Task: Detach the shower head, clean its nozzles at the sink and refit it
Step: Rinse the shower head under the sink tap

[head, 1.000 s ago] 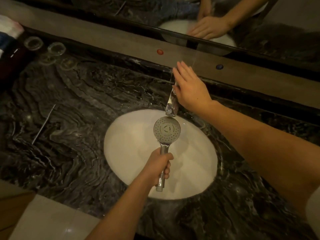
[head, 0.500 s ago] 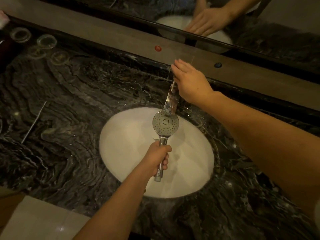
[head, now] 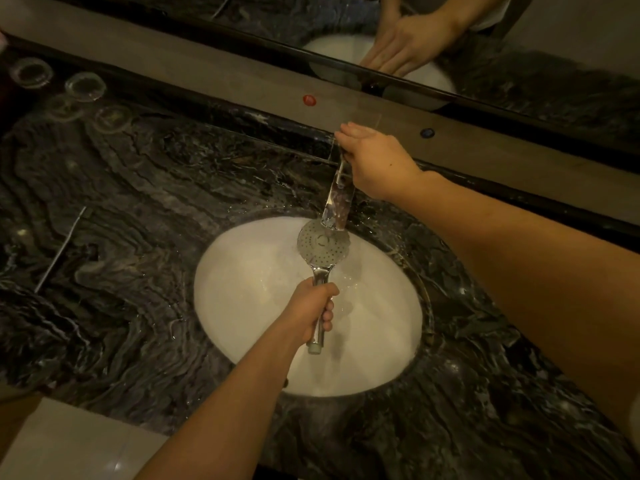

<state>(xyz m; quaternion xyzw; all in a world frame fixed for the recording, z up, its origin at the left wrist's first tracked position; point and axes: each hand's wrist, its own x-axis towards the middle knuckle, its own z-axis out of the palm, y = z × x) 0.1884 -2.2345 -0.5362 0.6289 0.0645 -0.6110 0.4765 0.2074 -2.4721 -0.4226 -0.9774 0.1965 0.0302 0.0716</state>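
Left hand (head: 308, 313) grips the round chrome shower head (head: 322, 244) over the white oval sink (head: 242, 341), beneath the flat chrome tap (head: 337, 199). Right hand (head: 375, 161) rests flat-fingered on the tap. Rinsing begins; scrubbing nozzles probably follows.

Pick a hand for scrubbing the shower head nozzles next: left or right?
Right. The left hand grips the shower head by its handle, nozzles up under the faucet spout. The right hand rests on the faucet, holding nothing, just above the head.
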